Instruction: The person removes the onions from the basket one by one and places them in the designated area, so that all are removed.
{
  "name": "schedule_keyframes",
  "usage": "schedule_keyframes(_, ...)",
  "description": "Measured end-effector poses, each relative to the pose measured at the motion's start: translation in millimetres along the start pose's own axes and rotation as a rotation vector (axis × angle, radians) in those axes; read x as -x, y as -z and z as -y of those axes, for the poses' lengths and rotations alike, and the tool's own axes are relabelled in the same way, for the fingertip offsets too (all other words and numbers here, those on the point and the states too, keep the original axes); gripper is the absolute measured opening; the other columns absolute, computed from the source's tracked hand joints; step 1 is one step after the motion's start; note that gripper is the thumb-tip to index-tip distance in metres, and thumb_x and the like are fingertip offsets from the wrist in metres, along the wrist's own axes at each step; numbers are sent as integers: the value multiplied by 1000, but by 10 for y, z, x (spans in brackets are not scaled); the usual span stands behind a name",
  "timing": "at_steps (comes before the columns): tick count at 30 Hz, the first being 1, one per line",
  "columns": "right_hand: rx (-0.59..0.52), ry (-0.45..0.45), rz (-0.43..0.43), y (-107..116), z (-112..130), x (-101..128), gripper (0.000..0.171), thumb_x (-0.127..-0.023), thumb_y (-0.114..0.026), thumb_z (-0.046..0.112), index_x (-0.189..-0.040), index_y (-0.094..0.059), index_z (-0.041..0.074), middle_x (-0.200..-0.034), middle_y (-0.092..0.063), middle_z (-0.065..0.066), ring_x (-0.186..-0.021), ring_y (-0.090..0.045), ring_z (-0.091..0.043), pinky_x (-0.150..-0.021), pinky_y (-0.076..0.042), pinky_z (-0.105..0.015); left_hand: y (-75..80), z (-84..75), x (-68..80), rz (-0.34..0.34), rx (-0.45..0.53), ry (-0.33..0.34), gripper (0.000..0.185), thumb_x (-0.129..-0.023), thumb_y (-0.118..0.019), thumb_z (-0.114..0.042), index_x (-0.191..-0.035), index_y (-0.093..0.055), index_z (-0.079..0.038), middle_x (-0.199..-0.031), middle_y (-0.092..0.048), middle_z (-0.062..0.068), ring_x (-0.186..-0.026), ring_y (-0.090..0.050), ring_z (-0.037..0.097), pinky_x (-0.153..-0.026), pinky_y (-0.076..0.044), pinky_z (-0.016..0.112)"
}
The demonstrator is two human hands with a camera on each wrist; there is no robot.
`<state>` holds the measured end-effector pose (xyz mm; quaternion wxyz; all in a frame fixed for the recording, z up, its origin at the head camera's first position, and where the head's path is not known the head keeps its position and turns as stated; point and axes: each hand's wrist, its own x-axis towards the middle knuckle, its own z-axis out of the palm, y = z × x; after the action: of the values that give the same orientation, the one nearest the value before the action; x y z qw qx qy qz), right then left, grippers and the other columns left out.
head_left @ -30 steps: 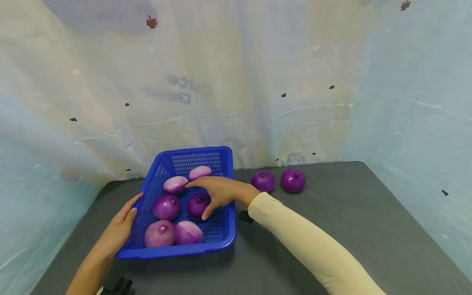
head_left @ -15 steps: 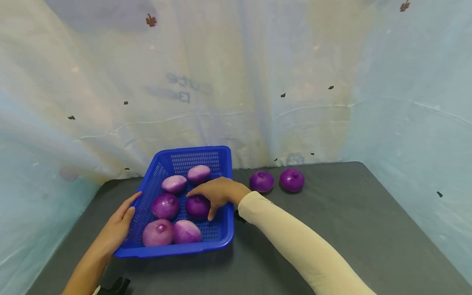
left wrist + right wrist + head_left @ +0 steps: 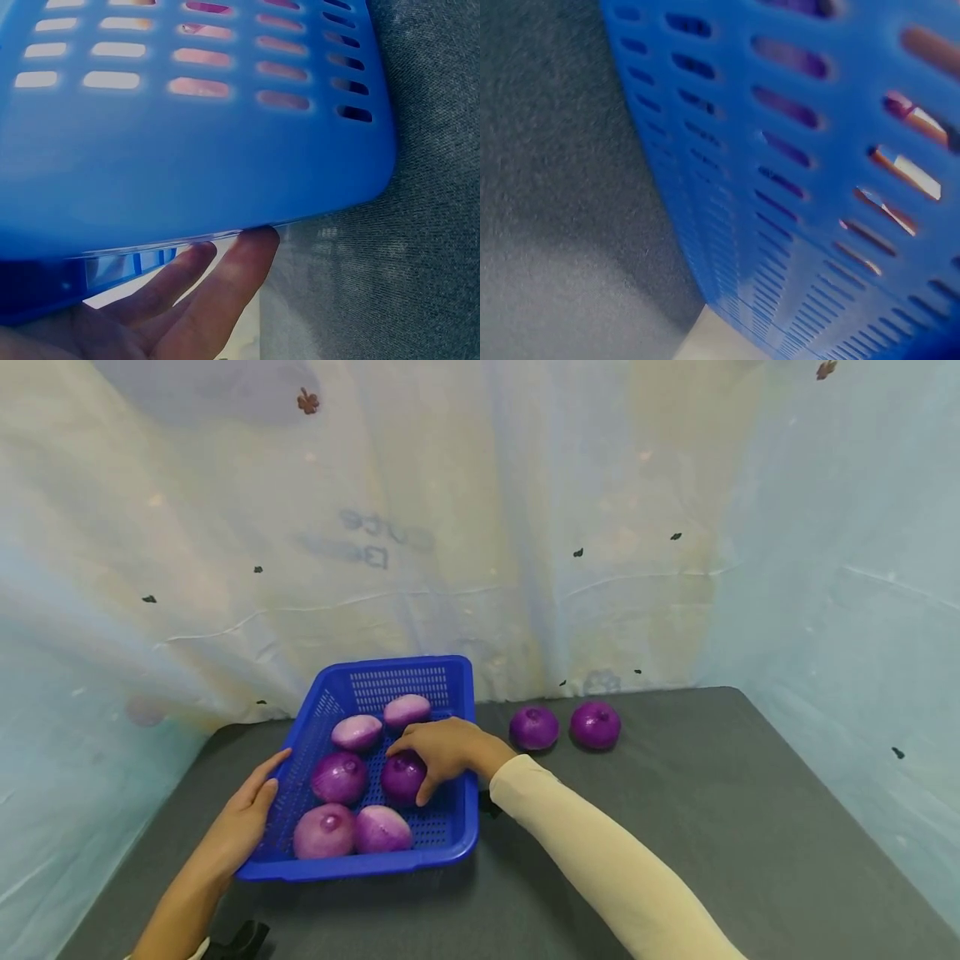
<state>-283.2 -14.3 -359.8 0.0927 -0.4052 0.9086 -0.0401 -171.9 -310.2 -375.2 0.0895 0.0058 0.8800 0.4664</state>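
Observation:
A blue slotted basket (image 3: pixel 457 827) stands on the grey table and holds several purple onions. My right hand (image 3: pixel 444 747) reaches over the basket's right rim, its fingers and thumb curved round a dark purple onion (image 3: pixel 400 777) in the middle of the basket. My left hand (image 3: pixel 251 806) lies flat against the basket's left wall with straight fingers. The left wrist view shows those fingers (image 3: pixel 217 277) under the basket's rim (image 3: pixel 195 172). Only the basket's slotted wall (image 3: pixel 817 187) shows in the right wrist view; the right hand is hidden there.
Two dark purple onions (image 3: pixel 534 727) (image 3: pixel 595 724) sit on the table (image 3: pixel 675 827) to the right of the basket, near the back. A pale blue cloth backdrop (image 3: pixel 480 527) closes off the back and both sides.
My right hand has drawn its spread fingers in and curled them round the dark onion. The left hand and the basket have barely moved.

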Motion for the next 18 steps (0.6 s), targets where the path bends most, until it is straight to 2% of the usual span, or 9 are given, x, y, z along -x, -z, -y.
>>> schedule_keyframes(6,-10,-27,-29,19,51,5,84,-70,-86,56,-144,-49,38,-138,-55,9,-120,-61,-15,-102,-49,-39,32,-5,-6,15,19,18,55,-108,-12,-43,-161,-1,-31,-162,-13,32,-137,-32,61,-96,-44,69)
schedule_keyframes(9,-54,-49,-79,29,92,41,86,-72,-86,53,-146,-48,35,-142,-53,6,-122,-61,-17,-103,-49,-39,45,-9,-12,16,-1,34,55,-108,-10,-42,-161,0,-31,-162,-12,32,-137,-31,61,-97,-42,71)
schedule_keyframes(11,-90,-63,-149,22,112,86,87,-73,-85,51,-148,-46,33,-145,-51,5,-124,-60,-18,-103,-49,-39,45,-14,-18,12,-31,33,54,-108,-8,-41,-161,0,-30,-161,-12,33,-137,-32,61,-98,-41,71)
schedule_keyframes(14,-154,-61,-300,-5,134,193,87,-75,-85,47,-149,-46,27,-147,-48,1,-128,-57,-20,-106,-46,-41,23,-34,-20,6,-86,24,54,-109,-8,-38,-161,-1,-27,-160,-14,34,-136,-33,61,-98,-39,73)
schedule_keyframes(18,-255,-27,-477,-59,163,374,86,-77,-84,46,-149,-45,23,-148,-45,-1,-133,-51,-23,-107,-44,-44,-2,-56,-21,-13,-142,0,53,-110,-9,-33,-161,-4,-22,-160,-16,34,-138,-30,60,-101,-33,75)
